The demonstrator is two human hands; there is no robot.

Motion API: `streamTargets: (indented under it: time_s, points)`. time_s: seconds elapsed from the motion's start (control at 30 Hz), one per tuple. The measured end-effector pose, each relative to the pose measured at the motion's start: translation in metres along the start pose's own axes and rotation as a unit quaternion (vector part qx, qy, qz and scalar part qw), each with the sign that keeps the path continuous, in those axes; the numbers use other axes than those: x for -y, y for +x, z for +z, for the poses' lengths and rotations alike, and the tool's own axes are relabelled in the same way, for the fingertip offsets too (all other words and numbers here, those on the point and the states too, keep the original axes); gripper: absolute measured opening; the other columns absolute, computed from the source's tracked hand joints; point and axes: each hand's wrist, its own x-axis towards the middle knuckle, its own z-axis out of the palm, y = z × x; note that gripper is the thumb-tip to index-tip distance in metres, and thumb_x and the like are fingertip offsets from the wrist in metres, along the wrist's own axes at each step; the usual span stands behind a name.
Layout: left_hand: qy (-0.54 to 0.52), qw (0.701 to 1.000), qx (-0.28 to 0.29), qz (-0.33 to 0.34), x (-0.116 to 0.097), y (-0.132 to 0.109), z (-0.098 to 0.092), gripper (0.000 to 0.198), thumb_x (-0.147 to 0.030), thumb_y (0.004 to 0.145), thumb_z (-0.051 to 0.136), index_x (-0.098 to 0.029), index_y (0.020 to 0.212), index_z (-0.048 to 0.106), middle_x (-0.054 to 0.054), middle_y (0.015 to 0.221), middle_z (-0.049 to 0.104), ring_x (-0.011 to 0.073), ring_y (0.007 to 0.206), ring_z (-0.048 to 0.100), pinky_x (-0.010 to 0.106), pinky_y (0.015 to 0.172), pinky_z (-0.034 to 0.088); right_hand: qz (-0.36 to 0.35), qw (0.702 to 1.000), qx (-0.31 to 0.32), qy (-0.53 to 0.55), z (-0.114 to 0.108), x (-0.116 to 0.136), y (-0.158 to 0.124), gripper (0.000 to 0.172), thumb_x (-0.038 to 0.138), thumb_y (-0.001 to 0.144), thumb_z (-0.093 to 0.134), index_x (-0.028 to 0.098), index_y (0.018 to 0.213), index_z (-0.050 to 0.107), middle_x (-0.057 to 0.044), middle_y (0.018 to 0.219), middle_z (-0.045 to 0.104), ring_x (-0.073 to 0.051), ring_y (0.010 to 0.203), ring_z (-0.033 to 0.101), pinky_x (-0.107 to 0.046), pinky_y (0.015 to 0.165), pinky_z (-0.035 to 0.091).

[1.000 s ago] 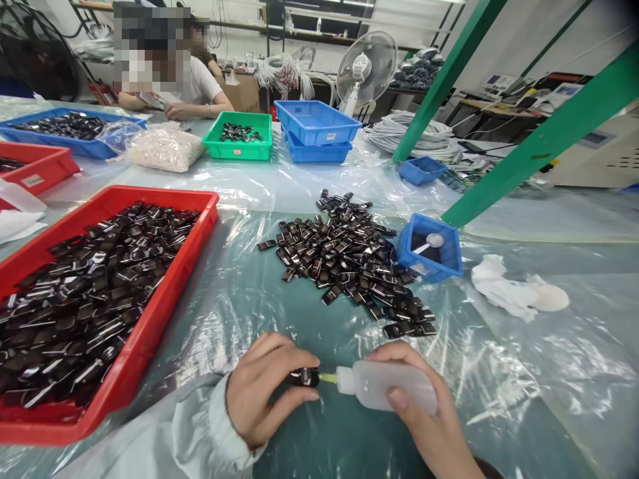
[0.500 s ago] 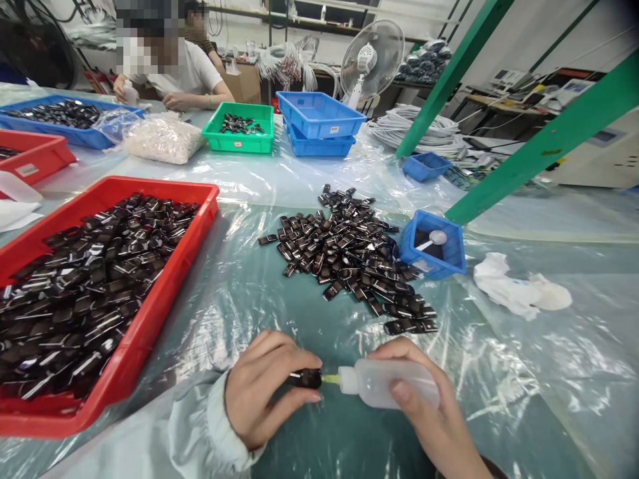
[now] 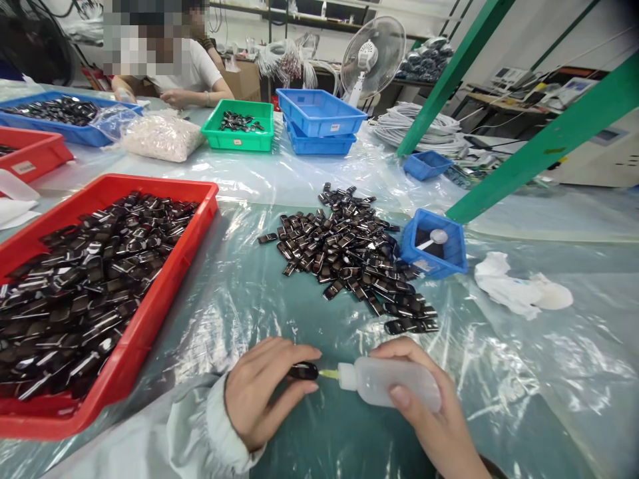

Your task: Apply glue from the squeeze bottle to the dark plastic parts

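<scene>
Between the thumb and fingers of my left hand (image 3: 267, 392) is a small glossy black plastic piece (image 3: 303, 371), held just above the table. My right hand (image 3: 432, 399) is wrapped round a translucent white squeeze bottle (image 3: 387, 380) lying sideways. The bottle's thin yellowish needle tip (image 3: 328, 374) points left at the end of the black piece; whether they touch I cannot tell. Beyond both hands lies a heap of similar black pieces (image 3: 344, 246). A red tray (image 3: 164, 293) on the left holds many more.
A small blue bin (image 3: 446, 263) with a white spoon (image 3: 438, 237) stands beside the heap, near crumpled tissue (image 3: 514, 286). A green post (image 3: 539, 136) slants at the right. Farther back are a green tray (image 3: 239, 141), stacked blue trays (image 3: 322, 123) and a seated person (image 3: 184, 73).
The black piece has turned between my left fingers, now showing a smoother, rounded face. The bottle has stayed nearly still in my right hand.
</scene>
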Motion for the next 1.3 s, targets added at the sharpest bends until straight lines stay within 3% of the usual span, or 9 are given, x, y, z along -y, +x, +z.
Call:
streamTargets:
  time_s: [0.2, 0.4, 0.6, 0.9, 1.3]
  points:
    - [0.020, 1.000, 0.010, -0.014, 0.002, -0.003, -0.001, 0.033, -0.023, 0.099, 0.031, -0.019, 0.125, 0.051, 0.010, 0.103, 0.057, 0.0195, 0.093, 0.054, 0.033, 0.080, 0.046, -0.012, 1.000, -0.025, -0.015, 0.001, -0.001, 0.002, 0.020, 0.047, 0.085, 0.057, 0.031, 0.096, 0.060, 0.001, 0.078, 0.066, -0.014, 0.061, 0.064, -0.017, 0.051, 0.049]
    - [0.016, 1.000, -0.002, 0.002, 0.006, -0.002, -0.003, 0.034, -0.017, 0.096, 0.039, -0.020, 0.129, 0.049, 0.010, 0.106, 0.058, 0.0202, 0.094, 0.053, 0.035, 0.080, 0.045, -0.030, 0.998, -0.052, -0.008, 0.001, 0.002, 0.001, 0.023, 0.049, 0.083, 0.058, 0.029, 0.093, 0.062, 0.000, 0.077, 0.066, -0.015, 0.058, 0.064, -0.018, 0.048, 0.049]
    - [0.010, 1.000, -0.015, 0.012, 0.003, -0.002, -0.004, 0.031, -0.016, 0.095, 0.043, -0.019, 0.125, 0.051, 0.010, 0.105, 0.058, 0.0203, 0.093, 0.054, 0.035, 0.080, 0.044, 0.012, 0.998, -0.064, 0.012, 0.000, 0.003, -0.001, 0.031, 0.055, 0.079, 0.060, 0.025, 0.087, 0.064, -0.002, 0.074, 0.066, -0.018, 0.057, 0.062, -0.022, 0.047, 0.048]
    - [-0.004, 0.999, -0.009, 0.040, 0.001, 0.000, -0.006, 0.028, -0.019, 0.094, 0.047, -0.016, 0.121, 0.055, 0.010, 0.099, 0.060, 0.0195, 0.088, 0.053, 0.033, 0.077, 0.044, -0.012, 1.000, -0.015, 0.009, -0.008, 0.008, 0.005, 0.028, 0.055, 0.079, 0.062, 0.028, 0.086, 0.064, 0.001, 0.070, 0.063, -0.013, 0.054, 0.059, -0.019, 0.046, 0.044]
    - [-0.004, 0.999, -0.012, 0.036, -0.002, 0.000, -0.007, 0.027, -0.018, 0.094, 0.047, -0.015, 0.119, 0.057, 0.010, 0.098, 0.061, 0.0194, 0.087, 0.055, 0.034, 0.076, 0.046, -0.014, 1.000, -0.025, 0.009, -0.009, 0.009, 0.006, 0.031, 0.056, 0.078, 0.062, 0.026, 0.086, 0.066, -0.001, 0.071, 0.065, -0.016, 0.054, 0.060, -0.021, 0.045, 0.046]
